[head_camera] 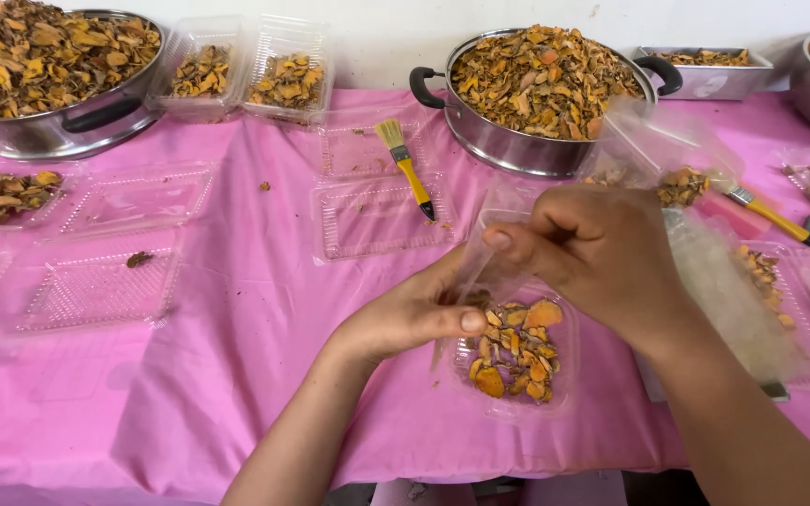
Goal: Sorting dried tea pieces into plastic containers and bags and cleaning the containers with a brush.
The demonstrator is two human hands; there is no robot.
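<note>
Pink tablecloth; right hand hides clear bag mouth; left hand pinches it.

- Clear plastic bag in the grip, filled with orange and brown dried slices.
- Pink tablecloth underneath.
- Yellow-handled brush, black-tipped, beyond the grip.
- Silver pot, black handles, just past it.

Two bare forearms, left hand and right hand without sleeves, gloves, rings or watch.
</note>
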